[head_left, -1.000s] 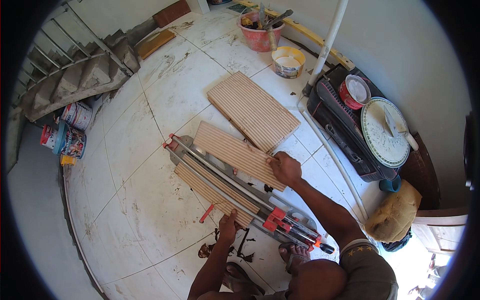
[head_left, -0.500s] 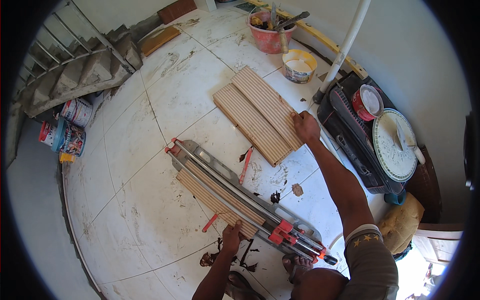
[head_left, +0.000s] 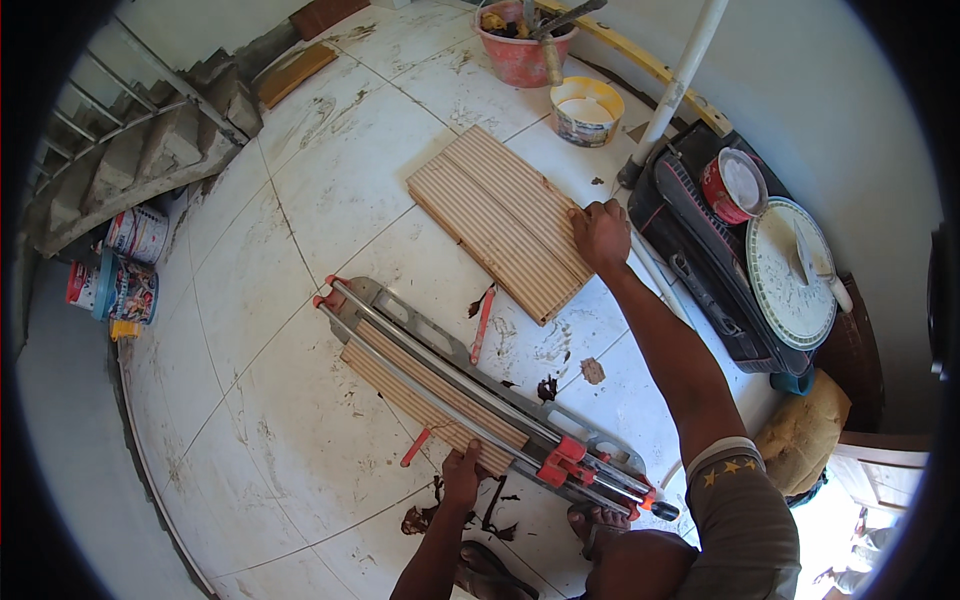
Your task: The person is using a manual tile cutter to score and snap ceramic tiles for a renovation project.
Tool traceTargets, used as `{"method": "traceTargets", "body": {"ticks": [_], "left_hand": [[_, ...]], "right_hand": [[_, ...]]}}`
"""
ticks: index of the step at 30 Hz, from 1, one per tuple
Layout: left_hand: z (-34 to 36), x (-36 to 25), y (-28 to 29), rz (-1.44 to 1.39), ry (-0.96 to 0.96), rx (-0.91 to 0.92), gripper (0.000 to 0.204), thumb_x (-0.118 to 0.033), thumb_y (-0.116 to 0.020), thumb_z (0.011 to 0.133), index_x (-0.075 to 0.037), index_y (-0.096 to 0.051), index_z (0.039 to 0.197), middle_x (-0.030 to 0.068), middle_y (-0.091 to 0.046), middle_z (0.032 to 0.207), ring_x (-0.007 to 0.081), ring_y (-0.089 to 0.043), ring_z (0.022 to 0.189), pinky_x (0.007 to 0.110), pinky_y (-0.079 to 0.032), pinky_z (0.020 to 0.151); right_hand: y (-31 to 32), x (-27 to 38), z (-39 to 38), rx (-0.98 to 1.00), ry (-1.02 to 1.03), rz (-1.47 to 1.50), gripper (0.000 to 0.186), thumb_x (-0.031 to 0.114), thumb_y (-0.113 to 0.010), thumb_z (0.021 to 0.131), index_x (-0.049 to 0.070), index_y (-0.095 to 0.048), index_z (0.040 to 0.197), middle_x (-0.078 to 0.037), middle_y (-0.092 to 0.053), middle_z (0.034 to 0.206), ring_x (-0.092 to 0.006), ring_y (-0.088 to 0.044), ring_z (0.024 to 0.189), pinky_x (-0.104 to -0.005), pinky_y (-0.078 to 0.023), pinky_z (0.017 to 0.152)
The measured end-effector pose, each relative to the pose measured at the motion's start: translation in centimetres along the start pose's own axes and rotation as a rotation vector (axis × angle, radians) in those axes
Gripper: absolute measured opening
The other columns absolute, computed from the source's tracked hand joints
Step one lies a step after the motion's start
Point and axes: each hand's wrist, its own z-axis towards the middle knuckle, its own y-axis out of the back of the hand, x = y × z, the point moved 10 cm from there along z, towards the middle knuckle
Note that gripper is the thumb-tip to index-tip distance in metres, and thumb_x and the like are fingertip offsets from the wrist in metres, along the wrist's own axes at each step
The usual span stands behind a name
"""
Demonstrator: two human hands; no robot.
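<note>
Strip [head_left: 522, 184] slid flush on its stack [head_left: 488, 225], roughly parallel beyond the cutter [head_left: 560, 455]; my nearer right hand [head_left: 603, 235] pinches it, left hand [head_left: 463, 474] another tile [head_left: 412, 398].

Up at twelve o'clock a reddish bucket [head_left: 512, 62] is standing with tools [head_left: 572, 16] poking out of its top, and at one a yellow-rimmed tub [head_left: 585, 130] is sitting close by! Between one and two a white pole [head_left: 677, 92] is slanting upward. Toward half past two a black case [head_left: 690, 285] is carrying a red tub [head_left: 716, 190] and, at three, a round white board [head_left: 783, 312], a trowel [head_left: 806, 255] lying across it! At nine, printed containers [head_left: 137, 237] are clustering below concrete steps [head_left: 165, 152], whose metal railing [head_left: 182, 72] is rising at ten!
</note>
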Motion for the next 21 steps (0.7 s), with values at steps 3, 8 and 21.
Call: {"method": "traceTargets", "body": {"ticks": [3, 8, 21], "left_hand": [[-0.1, -0.2, -0.2, -0.001, -0.004, 0.010, 0.032, -0.034, -0.064, 0.101, -0.003, -0.059, 0.107, 0.0094, -0.070, 0.093, 0.0185, -0.072, 0.079, 0.035, -0.063, 0.069], [-0.1, -0.6, -0.2, 0.018, -0.041, -0.005, 0.031, -0.034, -0.064, 0.101, -0.003, -0.060, 0.105, 0.0096, -0.070, 0.091, 0.0177, -0.072, 0.077, 0.035, -0.063, 0.066], [0.2, 0.3, 0.1, -0.001, -0.016, 0.039, 0.034, -0.035, -0.064, 0.100, -0.003, -0.060, 0.111, 0.0085, -0.070, 0.093, 0.0172, -0.071, 0.078, 0.035, -0.062, 0.068]], "right_hand": [[0.9, 0.4, -1.0, -0.091, 0.033, 0.083, 0.043, 0.041, -0.067, 0.091, 0.004, -0.065, 0.114, -0.019, -0.060, 0.114, -0.0372, -0.056, 0.111, -0.0513, -0.045, 0.095], [-1.0, 2.5, -3.1, 0.199, 0.136, -0.005, 0.096, 0.065, -0.072, 0.080, 0.006, -0.041, 0.148, -0.022, -0.044, 0.145, -0.0393, -0.041, 0.136, -0.0511, -0.034, 0.112], [-1.6, 2.5, -4.0, 0.140, 0.172, 0.018, 0.093, 0.060, -0.070, 0.083, 0.001, -0.041, 0.148, -0.024, -0.043, 0.144, -0.0411, -0.042, 0.133, -0.0534, -0.033, 0.112]]}}
